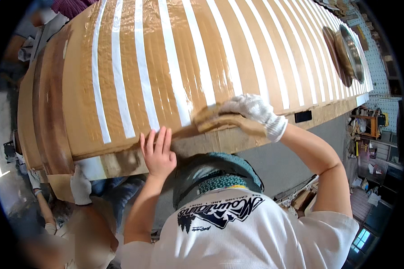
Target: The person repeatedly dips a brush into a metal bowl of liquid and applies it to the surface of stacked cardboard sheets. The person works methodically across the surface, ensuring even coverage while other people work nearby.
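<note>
A long table [274, 54] is covered in brown sheet with white strips across it, partly under a glossy brown film. My right hand [251, 110], in a white knitted glove, grips a tan, block-like brush [211, 121] at the near edge; motion blurs it, and its underside is hidden. To its left, my bare left hand [159, 152] rests with fingers stretched over the edge, holding nothing. A dark brown strip [54, 103] lies across the left end. Another person's gloved hand [80, 184] is at its near end, and a second glove [34, 178] lies farther left.
A metal bowl [352, 54] stands on the table's right part. A small black rectangle [303, 116] lies by the near edge. Teal patterned cloth [220, 181] is at my front. Shelves with tools and boxes [375, 148] stand at the right. Another person works at lower left.
</note>
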{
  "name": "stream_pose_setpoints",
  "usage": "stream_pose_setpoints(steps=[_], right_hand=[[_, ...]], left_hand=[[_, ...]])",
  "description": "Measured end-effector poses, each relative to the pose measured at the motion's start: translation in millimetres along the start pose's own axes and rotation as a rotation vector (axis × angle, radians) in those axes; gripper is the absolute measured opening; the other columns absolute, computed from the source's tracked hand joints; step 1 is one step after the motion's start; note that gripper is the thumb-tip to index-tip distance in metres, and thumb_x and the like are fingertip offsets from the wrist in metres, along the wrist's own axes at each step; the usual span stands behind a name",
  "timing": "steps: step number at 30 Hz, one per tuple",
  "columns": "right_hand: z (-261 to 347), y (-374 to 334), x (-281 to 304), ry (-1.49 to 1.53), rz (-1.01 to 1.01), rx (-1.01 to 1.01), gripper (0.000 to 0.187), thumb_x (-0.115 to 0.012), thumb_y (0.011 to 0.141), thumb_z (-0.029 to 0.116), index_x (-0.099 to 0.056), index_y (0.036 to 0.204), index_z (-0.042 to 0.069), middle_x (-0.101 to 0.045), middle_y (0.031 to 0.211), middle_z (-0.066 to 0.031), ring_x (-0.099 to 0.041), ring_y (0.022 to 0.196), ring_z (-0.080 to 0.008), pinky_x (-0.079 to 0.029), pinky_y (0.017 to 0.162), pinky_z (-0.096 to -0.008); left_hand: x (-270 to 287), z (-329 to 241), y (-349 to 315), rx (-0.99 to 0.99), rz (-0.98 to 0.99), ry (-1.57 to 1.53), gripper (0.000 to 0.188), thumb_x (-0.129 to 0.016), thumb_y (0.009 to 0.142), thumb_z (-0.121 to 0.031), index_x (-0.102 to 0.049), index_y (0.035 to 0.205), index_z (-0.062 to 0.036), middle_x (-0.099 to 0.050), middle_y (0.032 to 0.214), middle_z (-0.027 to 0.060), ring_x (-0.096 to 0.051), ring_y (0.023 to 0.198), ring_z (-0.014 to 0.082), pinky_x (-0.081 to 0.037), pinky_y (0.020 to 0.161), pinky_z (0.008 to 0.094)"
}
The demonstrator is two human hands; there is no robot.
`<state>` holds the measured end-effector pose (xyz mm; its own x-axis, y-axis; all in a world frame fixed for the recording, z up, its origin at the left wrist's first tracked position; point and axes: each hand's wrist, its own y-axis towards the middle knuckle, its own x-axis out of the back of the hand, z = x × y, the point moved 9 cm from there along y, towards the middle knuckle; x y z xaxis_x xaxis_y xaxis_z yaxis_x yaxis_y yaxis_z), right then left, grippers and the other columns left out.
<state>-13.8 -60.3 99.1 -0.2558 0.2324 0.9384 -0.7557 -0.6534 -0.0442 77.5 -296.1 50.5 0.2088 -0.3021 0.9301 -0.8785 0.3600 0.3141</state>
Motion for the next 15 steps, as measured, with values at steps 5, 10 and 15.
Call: stream_pose_setpoints(steps=[5,10,15], right_hand=[[-103,58,22,0.310,-0.052,-0.364,0.039,-0.078,0.082,0.028,-0.067,0.108,0.001,-0.072,0.097,-0.0190,-0.071,0.091,-0.0306,-0.058,0.079,-0.0389],[-182,176,96,0.200,-0.288,-0.409,0.044,-0.082,0.079,0.021,-0.061,0.111,-0.001,-0.070,0.098,-0.0207,-0.069,0.094,-0.0327,-0.055,0.082,-0.0411],[-289,285,132,0.058,-0.377,-0.453,0.042,-0.081,0.080,0.022,-0.061,0.111,0.002,-0.069,0.100,-0.0222,-0.067,0.098,-0.0374,-0.052,0.085,-0.0442]], left_hand=[[0,3,2,-0.024,-0.007,-0.029,0.061,-0.056,0.074,-0.013,-0.063,0.134,-0.0082,-0.052,0.145,0.0080,-0.043,0.135,0.0338,-0.033,0.113,0.0647],[-1,4,3,-0.001,0.027,-0.033,0.055,-0.055,0.078,-0.015,-0.064,0.131,-0.0066,-0.055,0.139,0.0105,-0.045,0.133,0.0355,-0.033,0.112,0.0658],[-7,6,1,0.003,0.184,-0.005,0.041,-0.059,0.090,-0.025,-0.066,0.129,-0.0124,-0.055,0.138,0.0058,-0.047,0.132,0.0305,-0.033,0.114,0.0641]])
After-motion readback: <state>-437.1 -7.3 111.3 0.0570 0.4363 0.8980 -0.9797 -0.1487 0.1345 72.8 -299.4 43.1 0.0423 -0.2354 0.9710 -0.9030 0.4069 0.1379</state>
